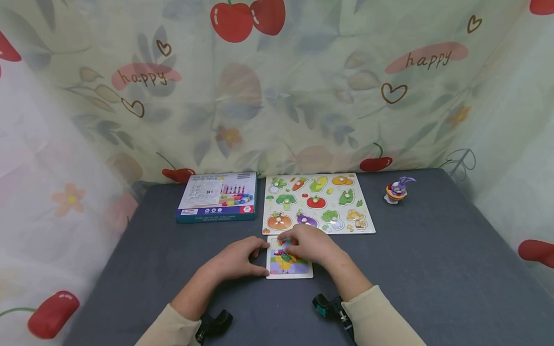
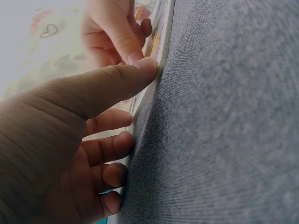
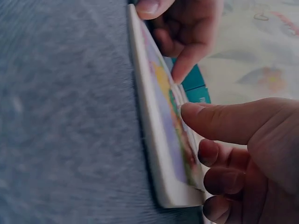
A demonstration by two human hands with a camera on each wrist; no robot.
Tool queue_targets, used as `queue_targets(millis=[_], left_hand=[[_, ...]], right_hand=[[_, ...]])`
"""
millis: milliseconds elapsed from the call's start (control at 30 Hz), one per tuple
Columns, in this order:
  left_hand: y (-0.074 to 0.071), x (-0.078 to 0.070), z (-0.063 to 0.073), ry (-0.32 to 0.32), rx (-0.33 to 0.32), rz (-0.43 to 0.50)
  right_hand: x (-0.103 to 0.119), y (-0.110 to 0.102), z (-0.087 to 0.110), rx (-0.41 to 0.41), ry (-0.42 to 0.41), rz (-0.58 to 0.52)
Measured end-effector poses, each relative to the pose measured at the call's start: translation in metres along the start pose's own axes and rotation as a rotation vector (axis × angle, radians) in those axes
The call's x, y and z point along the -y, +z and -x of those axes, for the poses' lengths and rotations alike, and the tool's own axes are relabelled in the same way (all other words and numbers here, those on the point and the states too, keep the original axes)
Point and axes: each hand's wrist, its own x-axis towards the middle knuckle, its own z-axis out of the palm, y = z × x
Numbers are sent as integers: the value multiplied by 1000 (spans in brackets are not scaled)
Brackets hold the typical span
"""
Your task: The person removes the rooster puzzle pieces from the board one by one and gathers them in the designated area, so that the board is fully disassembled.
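Note:
A small white-framed picture puzzle (image 1: 290,276) with a colourful bird picture lies flat on the dark tabletop. At its left side, my left hand (image 1: 237,258) holds it with the thumb at the near corner and the index finger near the far one. My right hand (image 1: 312,243) reaches over the puzzle's upper part, thumb and index finger bent together on a puzzle piece (image 3: 181,95) there. In the right wrist view the right thumb covers part of the picture. The exact contact of the right index finger is hidden.
Directly behind the small puzzle lies a vegetable puzzle board (image 1: 298,204). A flat box (image 1: 216,198) is to its left, and a purple rabbit figurine (image 1: 397,190) stands at the right. Behind the table (image 1: 433,278) hangs a printed curtain (image 1: 294,86).

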Motion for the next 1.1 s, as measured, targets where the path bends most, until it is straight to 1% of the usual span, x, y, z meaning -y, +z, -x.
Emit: queue_targets(millis=[167,333,433,700,867,1000,1100], left_hand=[[0,0,-1,3,1,7],[-1,0,-1,4,0,6],[0,1,-1,1,-1,8],[2,2,-1,-9,-3,17],[2,2,-1,-9,-3,20],[2,1,0,-9,-3,20],[1,1,0,-9,-4,20]], right_hand=[[-3,4,-2,-10,-29,10],[-4,7,-3,-41,-26,4],[-4,9,-3,-61,-13,1],[-2,8,0,-109,40,-56],[-5,8,-2,-110,55,-64],[-5,7,-3,-109,87,-97],[-4,5,-3,-113,90,-119]])
